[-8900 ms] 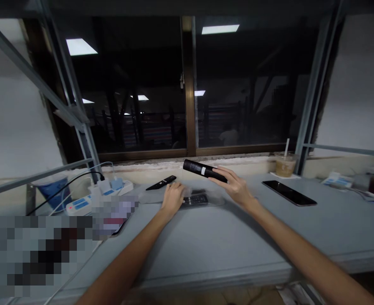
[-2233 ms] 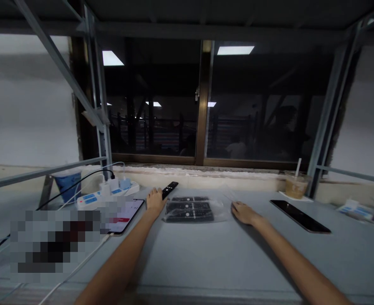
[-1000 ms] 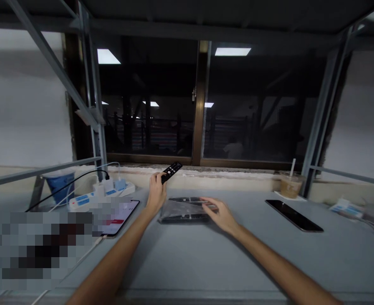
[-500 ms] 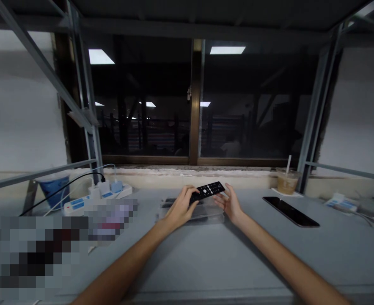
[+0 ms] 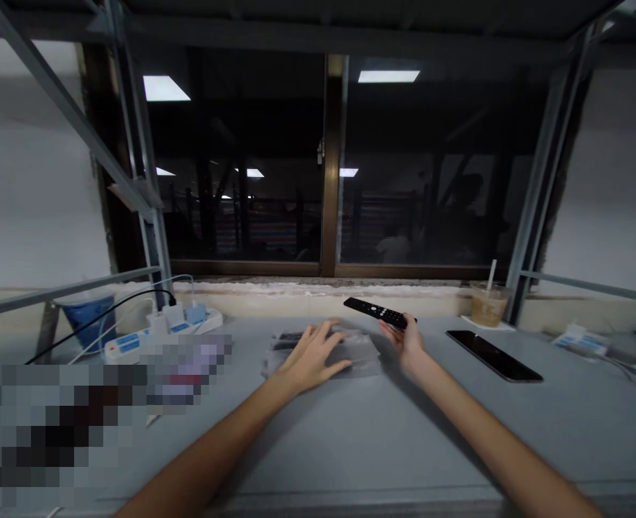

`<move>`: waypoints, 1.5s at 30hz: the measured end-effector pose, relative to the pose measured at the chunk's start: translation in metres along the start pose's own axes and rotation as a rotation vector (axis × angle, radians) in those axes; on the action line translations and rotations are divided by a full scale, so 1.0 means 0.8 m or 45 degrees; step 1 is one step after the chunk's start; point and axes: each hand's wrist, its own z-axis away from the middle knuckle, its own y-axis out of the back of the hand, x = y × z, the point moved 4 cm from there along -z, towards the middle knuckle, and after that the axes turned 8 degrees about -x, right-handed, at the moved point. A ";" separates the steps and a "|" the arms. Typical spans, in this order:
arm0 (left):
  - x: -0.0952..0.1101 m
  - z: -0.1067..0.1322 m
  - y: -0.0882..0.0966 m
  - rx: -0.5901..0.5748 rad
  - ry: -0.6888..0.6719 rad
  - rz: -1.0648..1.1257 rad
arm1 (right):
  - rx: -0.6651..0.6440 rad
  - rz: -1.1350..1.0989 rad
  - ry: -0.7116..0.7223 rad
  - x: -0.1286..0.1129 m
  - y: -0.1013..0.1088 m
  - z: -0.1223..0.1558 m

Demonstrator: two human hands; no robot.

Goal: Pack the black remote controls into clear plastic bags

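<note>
A black remote control [image 5: 375, 309] with white buttons is held up at its right end by my right hand [image 5: 409, 347], tilted over the back of the desk. My left hand [image 5: 314, 357] has its fingers spread and holds nothing; it is over a clear plastic bag [image 5: 358, 356]. Something dark shows through the bag's left part, partly covered by my fingers. I cannot tell whether my left hand touches the bag.
A black phone [image 5: 493, 355] lies to the right, with an iced drink cup [image 5: 488, 306] behind it. At left stand a power strip [image 5: 129, 347] with chargers and a blue cup [image 5: 90, 324]. Metal posts [image 5: 550, 151] frame the grey desk [image 5: 372, 439].
The remote control has passed from my left hand to my right hand, and its tilt has reversed. My left hand has opened and lowered toward the bag.
</note>
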 end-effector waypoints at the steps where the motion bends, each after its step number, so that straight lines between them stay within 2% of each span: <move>1: 0.001 0.000 -0.004 -0.063 -0.005 -0.015 | 0.017 -0.017 -0.022 0.001 0.004 -0.005; 3: 0.001 0.002 -0.012 -0.152 0.021 -0.019 | 0.091 -0.057 -0.070 0.005 0.013 -0.013; 6: -0.003 0.003 -0.019 -0.208 0.063 0.007 | 0.121 -0.042 -0.117 0.013 0.020 -0.019; 13: -0.001 -0.001 -0.013 -0.152 -0.040 0.020 | 0.096 0.014 -0.266 0.027 0.023 -0.020; 21: 0.001 -0.003 -0.012 -0.059 0.074 -0.085 | -0.037 0.203 -0.257 0.024 0.014 -0.004; 29: -0.027 -0.003 0.006 -0.053 0.194 -0.243 | -0.166 0.349 -0.224 0.027 0.007 0.007; 35: -0.050 0.001 0.015 -0.005 0.244 -0.381 | -0.164 0.371 -0.202 0.024 0.006 0.008; 38: -0.061 0.003 0.012 0.028 0.259 -0.337 | -0.136 0.394 -0.185 0.024 0.006 0.007; 43: -0.078 0.008 -0.005 -0.074 0.328 -0.239 | -0.094 0.451 -0.149 0.027 0.010 0.000; 45: -0.081 0.011 -0.006 -0.066 0.368 -0.239 | -0.093 0.487 -0.116 0.027 0.011 -0.001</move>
